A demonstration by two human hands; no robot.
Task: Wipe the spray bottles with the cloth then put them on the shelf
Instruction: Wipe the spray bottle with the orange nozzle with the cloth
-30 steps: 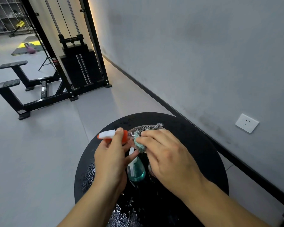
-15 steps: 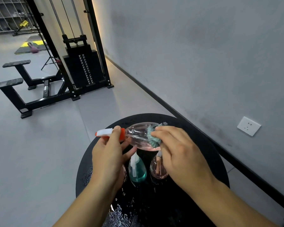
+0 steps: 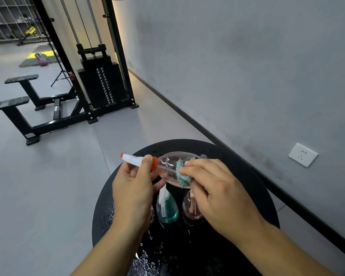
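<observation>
While hands wipe, teal bottle [image 3: 167, 211] upright below them.

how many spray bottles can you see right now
3: a clear pink bottle held sideways above the round table, a teal bottle and a pink bottle standing below; hands may hide others.

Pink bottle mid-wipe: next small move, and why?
Probably slide the cloth along the pink bottle toward its neck. The right hand presses the cloth on the far half only, the left hand grips the nozzle end, and the near half looks untouched. Two more bottles wait on the wet table.
</observation>
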